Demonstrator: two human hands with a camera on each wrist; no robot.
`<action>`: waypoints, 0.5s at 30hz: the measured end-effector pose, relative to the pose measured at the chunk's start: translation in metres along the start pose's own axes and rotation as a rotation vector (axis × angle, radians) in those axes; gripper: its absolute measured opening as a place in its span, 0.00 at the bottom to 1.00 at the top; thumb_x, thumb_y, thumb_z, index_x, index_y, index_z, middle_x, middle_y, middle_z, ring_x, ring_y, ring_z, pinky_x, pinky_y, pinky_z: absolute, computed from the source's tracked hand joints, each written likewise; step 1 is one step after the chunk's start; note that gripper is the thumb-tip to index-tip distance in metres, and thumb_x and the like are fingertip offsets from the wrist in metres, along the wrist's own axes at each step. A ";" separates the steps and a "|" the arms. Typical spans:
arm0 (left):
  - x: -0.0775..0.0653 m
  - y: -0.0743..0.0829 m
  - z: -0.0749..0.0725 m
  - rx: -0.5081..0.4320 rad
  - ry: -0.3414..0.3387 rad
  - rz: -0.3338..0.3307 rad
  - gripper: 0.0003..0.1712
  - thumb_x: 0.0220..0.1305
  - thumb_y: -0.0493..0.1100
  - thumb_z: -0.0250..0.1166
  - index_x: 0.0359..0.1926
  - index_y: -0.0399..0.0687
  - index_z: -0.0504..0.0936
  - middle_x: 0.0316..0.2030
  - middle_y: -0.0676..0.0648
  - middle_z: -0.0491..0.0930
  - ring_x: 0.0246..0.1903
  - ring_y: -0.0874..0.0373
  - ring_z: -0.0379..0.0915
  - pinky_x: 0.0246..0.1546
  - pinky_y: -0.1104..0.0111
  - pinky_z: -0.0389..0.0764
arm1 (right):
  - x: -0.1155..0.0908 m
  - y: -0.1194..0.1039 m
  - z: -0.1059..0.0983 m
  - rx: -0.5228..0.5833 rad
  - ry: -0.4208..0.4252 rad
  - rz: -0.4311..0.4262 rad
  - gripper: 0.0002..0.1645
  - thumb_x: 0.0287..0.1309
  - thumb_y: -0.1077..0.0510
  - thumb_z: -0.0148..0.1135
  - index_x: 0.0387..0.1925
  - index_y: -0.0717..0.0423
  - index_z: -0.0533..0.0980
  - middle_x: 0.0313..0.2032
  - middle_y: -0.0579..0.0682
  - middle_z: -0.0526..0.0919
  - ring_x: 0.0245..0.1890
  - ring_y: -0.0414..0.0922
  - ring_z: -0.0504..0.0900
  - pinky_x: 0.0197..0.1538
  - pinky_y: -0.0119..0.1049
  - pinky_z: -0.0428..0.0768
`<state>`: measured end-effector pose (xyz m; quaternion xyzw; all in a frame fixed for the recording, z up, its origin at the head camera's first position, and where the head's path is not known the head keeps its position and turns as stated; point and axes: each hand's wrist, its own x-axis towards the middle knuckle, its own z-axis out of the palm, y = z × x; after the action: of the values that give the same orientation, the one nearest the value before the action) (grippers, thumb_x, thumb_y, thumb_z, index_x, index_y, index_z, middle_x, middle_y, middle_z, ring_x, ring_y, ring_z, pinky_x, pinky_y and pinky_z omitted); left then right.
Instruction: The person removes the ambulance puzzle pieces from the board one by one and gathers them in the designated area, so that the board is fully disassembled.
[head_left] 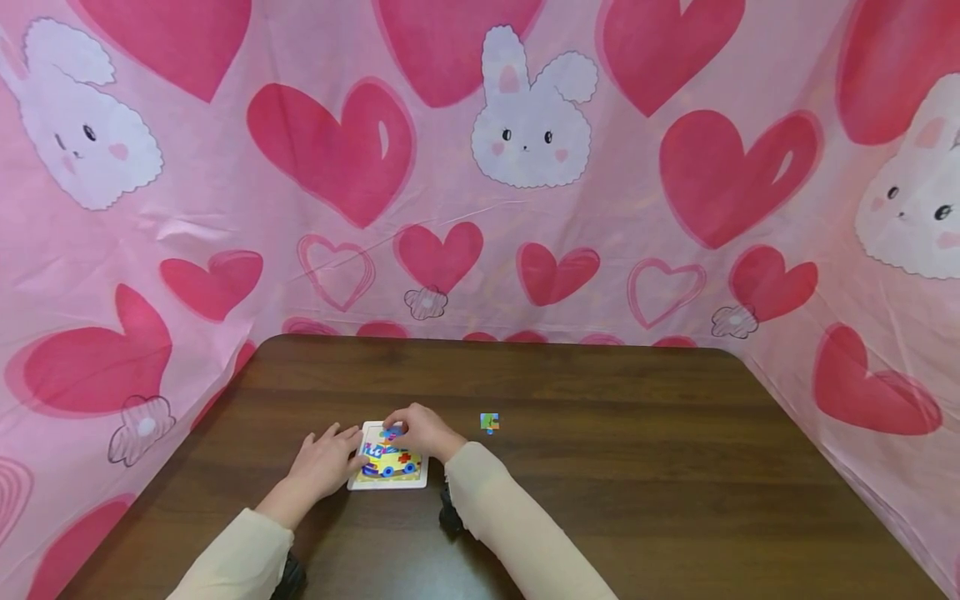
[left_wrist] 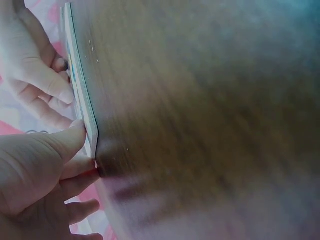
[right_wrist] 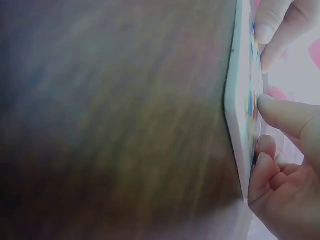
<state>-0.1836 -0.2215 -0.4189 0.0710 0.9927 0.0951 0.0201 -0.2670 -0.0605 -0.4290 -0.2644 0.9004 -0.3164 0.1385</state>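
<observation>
A jigsaw puzzle board (head_left: 388, 483) with a white frame and a yellow vehicle picture lies flat on the table. My left hand (head_left: 322, 462) rests at its left side, fingers loosely stretched and thumb over the frame; the left wrist view shows this thumb (left_wrist: 70, 140) touching the board's edge. Over the upper right of the board, my right hand (head_left: 426, 432) pinches a blue and red puzzle piece (head_left: 391, 434), partly hidden by the fingers. In the right wrist view, the right thumb (right_wrist: 285, 115) is against the board's face. Another puzzle piece (head_left: 489, 422), green, orange and blue, lies to the right.
The brown wooden table (head_left: 637, 467) extends widely on both sides of the board. Behind it hangs a pink cloth (head_left: 465, 200) printed with hearts and rabbits. A dark device sits under each sleeve at the wrist.
</observation>
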 end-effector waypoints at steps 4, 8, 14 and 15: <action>0.000 0.000 0.001 0.006 0.001 0.002 0.29 0.58 0.47 0.63 0.56 0.33 0.73 0.56 0.33 0.69 0.59 0.31 0.55 0.53 0.35 0.53 | 0.000 -0.002 0.001 -0.044 -0.032 0.015 0.19 0.52 0.54 0.67 0.48 0.44 0.80 0.34 0.42 0.73 0.34 0.37 0.67 0.36 0.29 0.69; 0.000 -0.001 0.001 -0.001 0.002 0.002 0.29 0.58 0.47 0.63 0.56 0.33 0.73 0.56 0.33 0.69 0.59 0.31 0.55 0.53 0.35 0.53 | -0.001 -0.003 0.000 -0.071 -0.049 0.009 0.19 0.52 0.54 0.66 0.49 0.43 0.80 0.37 0.41 0.73 0.35 0.37 0.67 0.37 0.29 0.69; 0.000 -0.001 0.000 -0.005 0.001 0.001 0.29 0.59 0.47 0.63 0.56 0.33 0.73 0.56 0.33 0.69 0.59 0.31 0.55 0.53 0.35 0.53 | -0.001 -0.004 -0.001 -0.054 -0.052 0.036 0.17 0.52 0.54 0.66 0.46 0.42 0.81 0.36 0.40 0.73 0.36 0.37 0.68 0.37 0.30 0.70; 0.000 0.000 0.000 -0.004 -0.001 0.000 0.29 0.59 0.47 0.63 0.56 0.33 0.73 0.56 0.33 0.69 0.59 0.31 0.55 0.53 0.35 0.53 | -0.001 -0.005 -0.001 -0.051 -0.052 0.042 0.17 0.52 0.54 0.66 0.46 0.41 0.81 0.36 0.40 0.73 0.36 0.37 0.68 0.38 0.31 0.70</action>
<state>-0.1839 -0.2218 -0.4192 0.0709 0.9925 0.0973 0.0205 -0.2646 -0.0625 -0.4253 -0.2569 0.9096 -0.2836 0.1617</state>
